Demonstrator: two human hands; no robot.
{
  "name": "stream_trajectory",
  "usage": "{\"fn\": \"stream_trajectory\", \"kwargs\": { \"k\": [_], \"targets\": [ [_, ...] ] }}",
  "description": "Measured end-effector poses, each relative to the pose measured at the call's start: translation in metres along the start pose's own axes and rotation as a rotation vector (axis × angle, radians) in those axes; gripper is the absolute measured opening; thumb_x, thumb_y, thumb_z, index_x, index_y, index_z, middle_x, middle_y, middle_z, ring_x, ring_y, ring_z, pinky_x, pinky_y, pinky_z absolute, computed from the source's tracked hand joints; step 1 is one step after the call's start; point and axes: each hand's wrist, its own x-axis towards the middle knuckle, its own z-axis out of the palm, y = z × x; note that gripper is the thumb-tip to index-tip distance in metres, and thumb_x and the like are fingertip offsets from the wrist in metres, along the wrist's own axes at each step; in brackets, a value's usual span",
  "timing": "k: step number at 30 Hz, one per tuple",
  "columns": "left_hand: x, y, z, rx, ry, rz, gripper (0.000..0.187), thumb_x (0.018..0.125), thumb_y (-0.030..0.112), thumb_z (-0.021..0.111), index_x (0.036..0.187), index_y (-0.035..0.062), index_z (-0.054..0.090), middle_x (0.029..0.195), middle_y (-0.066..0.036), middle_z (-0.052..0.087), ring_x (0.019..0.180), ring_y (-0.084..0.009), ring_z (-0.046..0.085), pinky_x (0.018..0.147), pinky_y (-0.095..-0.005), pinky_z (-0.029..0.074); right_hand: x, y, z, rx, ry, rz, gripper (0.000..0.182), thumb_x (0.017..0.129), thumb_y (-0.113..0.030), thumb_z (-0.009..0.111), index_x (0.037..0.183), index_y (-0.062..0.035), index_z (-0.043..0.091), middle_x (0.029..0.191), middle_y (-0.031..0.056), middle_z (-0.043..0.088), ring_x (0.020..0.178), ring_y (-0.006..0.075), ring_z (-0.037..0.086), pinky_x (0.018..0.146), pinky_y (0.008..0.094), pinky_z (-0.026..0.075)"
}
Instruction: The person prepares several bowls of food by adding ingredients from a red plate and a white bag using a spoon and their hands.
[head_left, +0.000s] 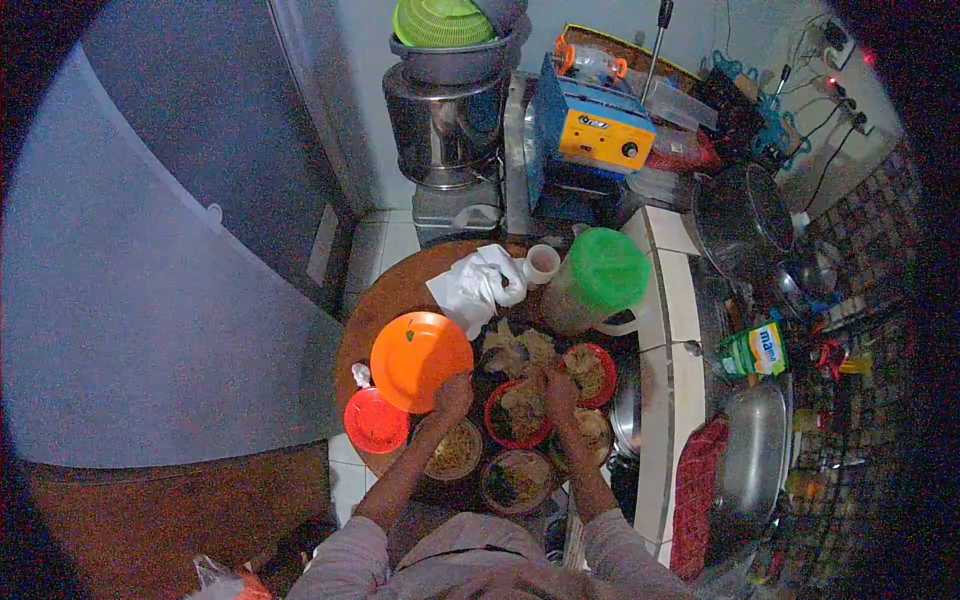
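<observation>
My left hand (453, 397) is closed on the lower right rim of an orange plate (410, 355), which has a small green bit on it. My right hand (556, 390) reaches among the bowls, beside a pale heap of noodles (515, 347). Its fingers look drawn together, but their tips are hard to see and what they hold cannot be made out. Just left of it is a red bowl (520, 413) with noodles and dark greens. Another red bowl (588, 373) of noodles stands to its right. Closer to me are several more filled bowls, including one bowl (516, 481) with greens.
A red dish (377, 420) lies at the left of the round wooden table (385, 278). Behind the plate are a white plastic bag (480, 288), a cup (541, 264) and a green-lidded pitcher (608, 270). A tiled counter edge (672, 400) borders the right side.
</observation>
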Motion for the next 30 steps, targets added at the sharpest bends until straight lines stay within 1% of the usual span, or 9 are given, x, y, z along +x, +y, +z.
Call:
{"fn": "stream_trajectory", "kwargs": {
  "k": [1,7,11,13,16,20,23,25,30],
  "targets": [
    [-0.001,0.0,0.0,0.0,0.0,0.002,0.028,0.095,0.022,0.045,0.101,0.0007,0.062,0.091,-0.024,0.065,0.084,-0.0434,0.065,0.071,-0.0553,0.052,-0.001,0.009,0.014,0.067,0.241,-0.137,0.034,0.091,-0.037,0.061,0.12,-0.0197,0.067,0.07,0.0159,0.063,0.056,0.03,0.059,0.053,0.0396,0.049],
    [0.004,-0.018,0.025,-0.107,0.056,0.045,0.027,0.088,0.017,0.053,0.108,0.0021,0.06,0.091,-0.025,0.065,0.085,-0.0429,0.065,0.07,-0.0552,0.051,-0.001,-0.021,-0.016,-0.001,0.052,-0.038,0.028,0.092,-0.03,0.058,0.111,-0.0115,0.067,0.077,0.0162,0.066,0.063,0.0317,0.062,0.054,0.0434,0.049],
    [-0.004,-0.01,0.019,-0.1,0.12,0.07,0.029,0.087,0.015,0.053,0.113,0.0033,0.059,0.087,-0.025,0.064,0.078,-0.0443,0.063,0.066,-0.0556,0.05,-0.002,0.005,0.031,-0.151,0.218,-0.095,0.026,0.093,-0.029,0.057,0.109,-0.0107,0.067,0.069,0.015,0.064,0.058,0.0318,0.06,0.053,0.0442,0.048],
    [-0.007,-0.007,0.02,-0.101,0.134,0.086,0.029,0.087,0.013,0.053,0.114,0.0039,0.059,0.086,-0.025,0.063,0.077,-0.0447,0.062,0.066,-0.0558,0.049,-0.007,-0.018,0.0,-0.118,0.012,-0.07,0.023,0.092,-0.027,0.058,0.103,-0.0093,0.068,0.065,0.0142,0.061,0.053,0.0313,0.058,0.051,0.0447,0.047],
    [-0.001,-0.022,0.045,-0.01,0.304,0.179,0.031,0.087,0.011,0.052,0.117,0.0039,0.058,0.084,-0.025,0.063,0.075,-0.0451,0.062,0.065,-0.0562,0.049,-0.021,-0.047,-0.021,0.148,0.076,-0.066,0.02,0.09,-0.024,0.059,0.094,-0.0067,0.068,0.065,0.0148,0.061,0.053,0.0313,0.059,0.051,0.0463,0.047],
    [-0.005,-0.038,0.064,0.003,0.245,0.105,0.035,0.086,0.009,0.053,0.12,0.0021,0.056,0.084,-0.025,0.063,0.077,-0.0449,0.062,0.066,-0.0561,0.049,-0.022,-0.021,0.035,-0.09,-0.08,-0.094,0.018,0.089,-0.021,0.058,0.093,-0.0073,0.069,0.066,0.0143,0.062,0.054,0.0317,0.061,0.051,0.0454,0.048],
    [-0.009,-0.051,0.075,-0.012,0.266,0.111,0.036,0.087,0.01,0.052,0.121,0.0007,0.056,0.089,-0.025,0.063,0.08,-0.0447,0.062,0.068,-0.0553,0.049,-0.029,-0.025,0.035,-0.188,-0.093,-0.128,0.023,0.087,-0.019,0.058,0.106,-0.0117,0.069,0.071,0.0135,0.063,0.059,0.0315,0.063,0.052,0.0442,0.05],
    [-0.01,-0.056,0.075,-0.021,0.213,0.085,0.036,0.087,0.01,0.052,0.121,0.0004,0.056,0.092,-0.026,0.064,0.082,-0.0445,0.062,0.07,-0.0546,0.049,-0.033,-0.068,-0.027,-0.071,-0.022,-0.077,0.036,0.084,-0.017,0.06,0.12,-0.0167,0.064,0.078,0.0124,0.065,0.065,0.0309,0.065,0.054,0.043,0.052],
    [-0.01,-0.06,0.079,-0.05,0.392,0.225,0.034,0.088,0.01,0.051,0.12,0.0002,0.056,0.094,-0.026,0.063,0.087,-0.0442,0.061,0.077,-0.0536,0.048,-0.042,-0.053,-0.015,0.114,0.124,-0.129,0.043,0.084,-0.017,0.061,0.127,-0.0206,0.06,0.087,0.0121,0.067,0.071,0.0315,0.066,0.058,0.0451,0.053]
  ]
}}
